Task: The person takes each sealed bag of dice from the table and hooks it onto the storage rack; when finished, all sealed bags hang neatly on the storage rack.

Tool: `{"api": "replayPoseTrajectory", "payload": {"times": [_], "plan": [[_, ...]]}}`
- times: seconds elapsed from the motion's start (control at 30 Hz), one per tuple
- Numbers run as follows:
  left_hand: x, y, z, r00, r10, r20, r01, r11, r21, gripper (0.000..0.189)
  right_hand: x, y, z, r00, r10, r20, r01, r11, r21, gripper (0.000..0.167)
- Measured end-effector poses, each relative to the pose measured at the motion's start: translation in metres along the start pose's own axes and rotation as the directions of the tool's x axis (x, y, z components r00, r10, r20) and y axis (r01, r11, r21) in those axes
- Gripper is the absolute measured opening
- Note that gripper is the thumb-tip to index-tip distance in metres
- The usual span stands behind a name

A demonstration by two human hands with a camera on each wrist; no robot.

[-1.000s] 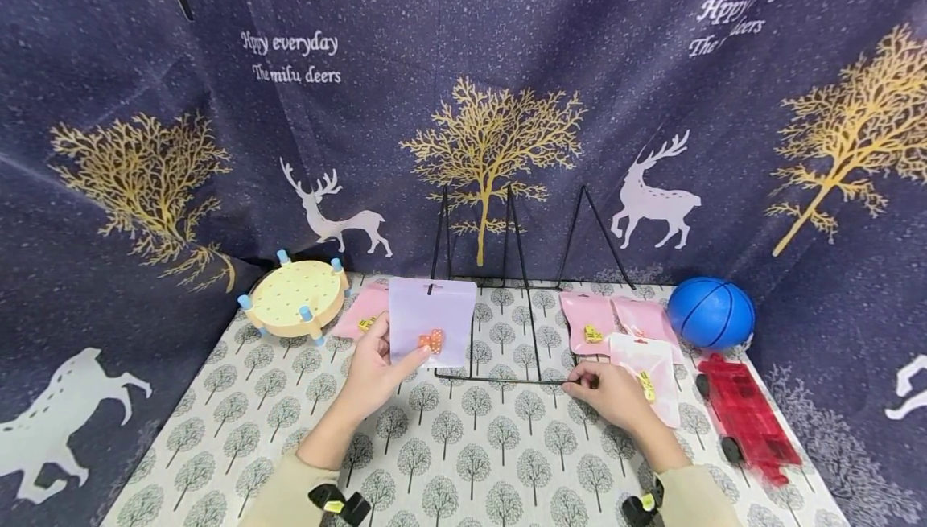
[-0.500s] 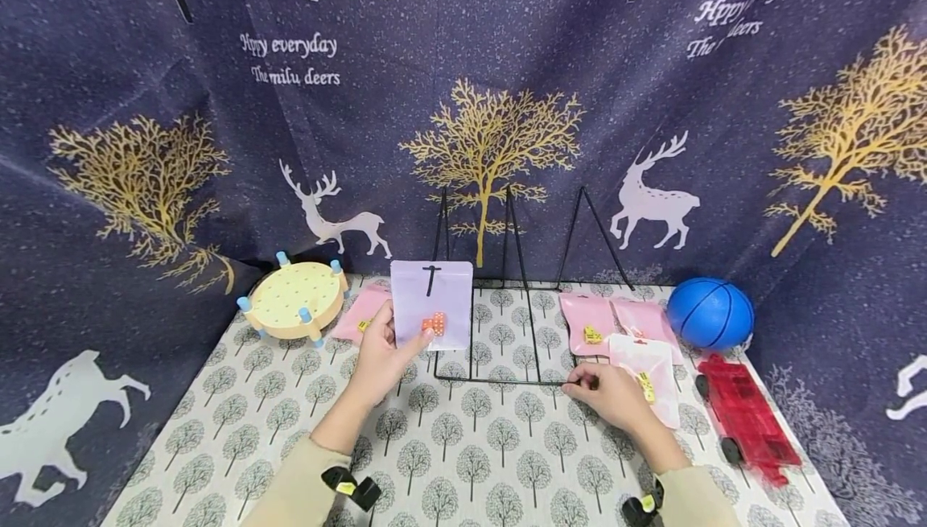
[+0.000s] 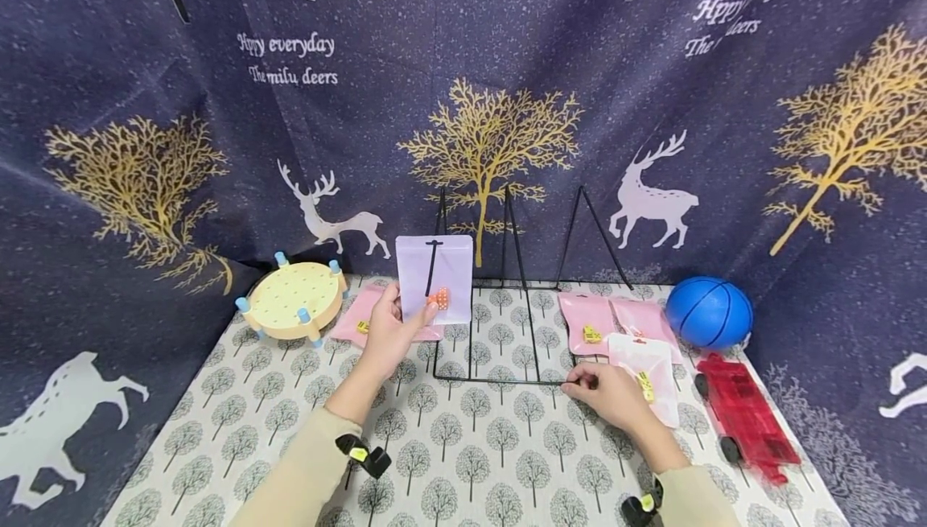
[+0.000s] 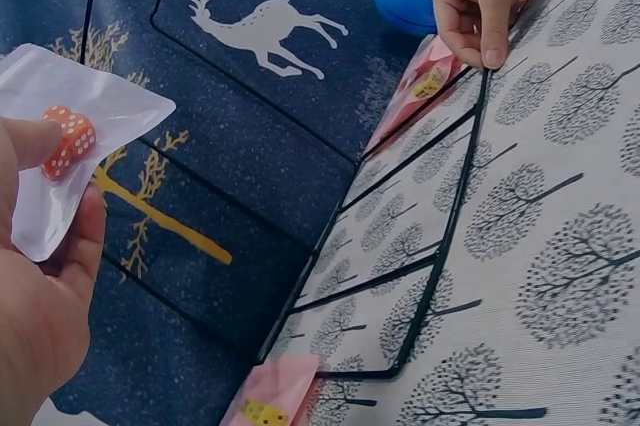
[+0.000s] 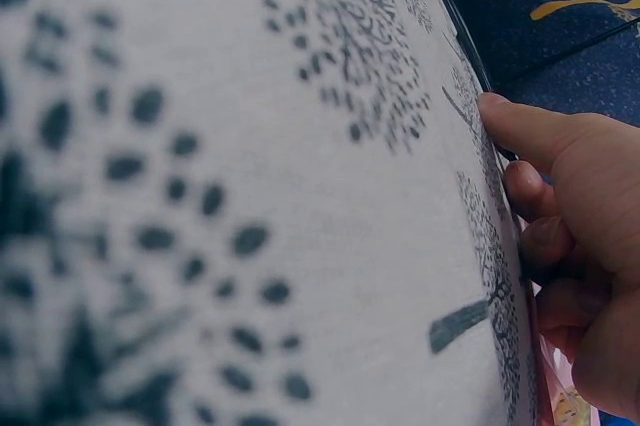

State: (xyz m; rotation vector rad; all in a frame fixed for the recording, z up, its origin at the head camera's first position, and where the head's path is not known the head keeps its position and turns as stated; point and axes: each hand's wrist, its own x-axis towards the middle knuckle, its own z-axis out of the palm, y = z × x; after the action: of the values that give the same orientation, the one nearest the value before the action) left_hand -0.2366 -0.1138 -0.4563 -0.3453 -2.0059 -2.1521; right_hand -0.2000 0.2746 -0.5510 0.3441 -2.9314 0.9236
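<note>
My left hand (image 3: 387,342) pinches a lilac pouch (image 3: 458,265) by its lower part, thumb in front. Orange dotted dice (image 4: 68,141) show inside, partly under the thumb. A black prong of the wire display rack (image 3: 500,382) comes through the slot at the pouch's top and lies across its front. With thumb and fingertips, my right hand (image 3: 611,392) holds the front right corner of the rack's base. In the right wrist view, that hand's fingers are curled at the black wire along the tablecloth. The pouch hides part of the rack's left side.
A pink pouch (image 3: 351,319) lies left of the rack. Two more pink pouches and a whitish one (image 3: 662,358) lie at right, near a blue ball (image 3: 710,312) and a red toy car (image 3: 749,418). A round wooden piece with blue-tipped legs (image 3: 293,298) stands back left.
My left hand has lifted the lilac pouch and pushed it back along the prong, so more of the prong sticks out in front. My right hand has stayed on the rack's corner.
</note>
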Motion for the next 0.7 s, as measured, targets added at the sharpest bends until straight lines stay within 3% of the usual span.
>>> {"api": "replayPoseTrajectory", "payload": {"times": [0.7], "plan": [[0.062,-0.013,0.012,0.997,0.017,-0.074,-0.019,1.0,-0.021,0.036,0.0,-0.001,-0.001,1.0,0.0,-0.002,0.0,1.0,0.003,0.014]]}}
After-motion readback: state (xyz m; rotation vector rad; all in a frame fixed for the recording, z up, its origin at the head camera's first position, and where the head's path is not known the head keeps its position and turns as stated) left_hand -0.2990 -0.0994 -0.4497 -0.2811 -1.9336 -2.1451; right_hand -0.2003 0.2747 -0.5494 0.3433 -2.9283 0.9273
